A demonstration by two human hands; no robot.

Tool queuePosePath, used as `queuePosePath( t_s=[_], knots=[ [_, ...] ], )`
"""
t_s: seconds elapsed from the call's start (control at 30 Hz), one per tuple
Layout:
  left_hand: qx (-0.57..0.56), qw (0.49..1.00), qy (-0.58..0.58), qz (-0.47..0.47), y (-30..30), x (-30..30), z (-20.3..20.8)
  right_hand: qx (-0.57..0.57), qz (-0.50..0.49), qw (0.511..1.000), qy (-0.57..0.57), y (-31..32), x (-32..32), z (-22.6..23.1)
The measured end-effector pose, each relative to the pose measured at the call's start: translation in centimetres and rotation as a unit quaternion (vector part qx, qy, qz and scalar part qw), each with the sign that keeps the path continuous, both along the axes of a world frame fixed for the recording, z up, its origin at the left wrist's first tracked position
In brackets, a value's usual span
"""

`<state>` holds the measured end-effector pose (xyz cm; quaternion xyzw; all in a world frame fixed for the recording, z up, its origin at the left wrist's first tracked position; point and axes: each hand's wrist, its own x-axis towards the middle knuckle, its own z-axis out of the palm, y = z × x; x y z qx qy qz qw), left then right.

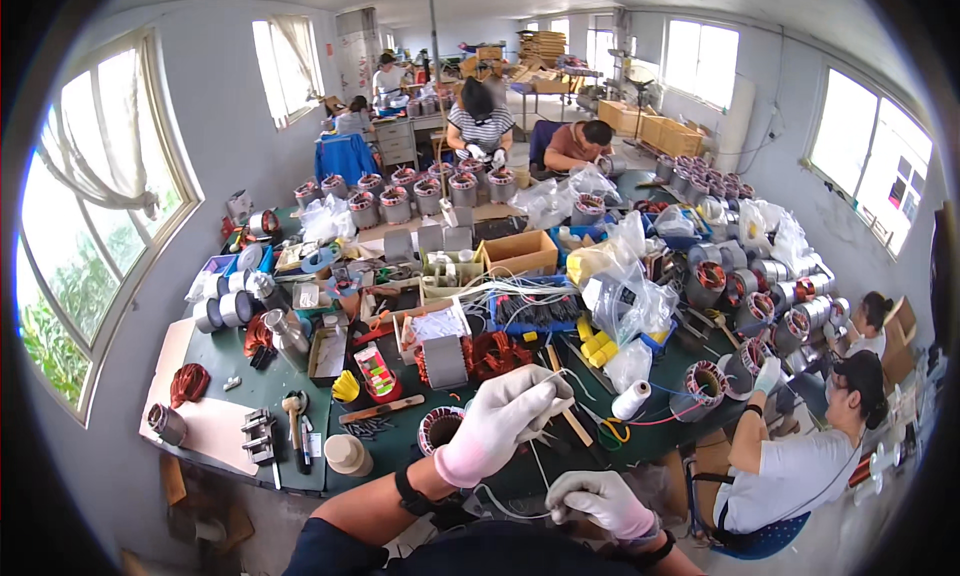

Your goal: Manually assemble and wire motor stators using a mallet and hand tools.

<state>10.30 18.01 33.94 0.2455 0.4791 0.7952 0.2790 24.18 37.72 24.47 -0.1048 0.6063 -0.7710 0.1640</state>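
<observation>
White gloves cover both my hands. My left hand (505, 424) is raised over the front edge of the bench, fingers pinched together on a thin white cord (540, 464). Lower and to the right, my right hand (598, 502) closes its fingertips on the same cord. Between the hands the cord runs down taut-looking, and a slack loop of it hangs below my left wrist. Partly hidden behind my left hand stands a round motor stator (436, 432) with copper windings. Scissors (612, 434) with yellow and green handles and a white thread spool (630, 400) lie beyond my right hand.
The green bench (225, 361) holds a hammer (293, 416), a cream cylinder (347, 455), a wooden stick (382, 408) and a blue tray (530, 311). Many stators (698, 381) stand at right. A seated co-worker (800, 456) works close by on the right; others sit opposite.
</observation>
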Motion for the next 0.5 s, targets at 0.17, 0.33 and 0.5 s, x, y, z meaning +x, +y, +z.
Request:
queuePosePath(
  t_s=[0.17,0.33,0.5],
  knots=[
    [0.041,0.994,0.094,-0.022,0.4,1.3,3.0,0.115,-0.084,0.988,0.051,1.2,2.4,1.6],
    [-0.035,0.950,0.310,-0.023,1.6,2.4,4.4,0.185,-0.188,0.964,0.006,2.7,4.4,-0.2],
    [0.008,0.859,0.481,-0.173,3.1,3.8,6.3,0.289,-0.247,0.924,0.043,3.4,6.2,-0.7]
  ],
)
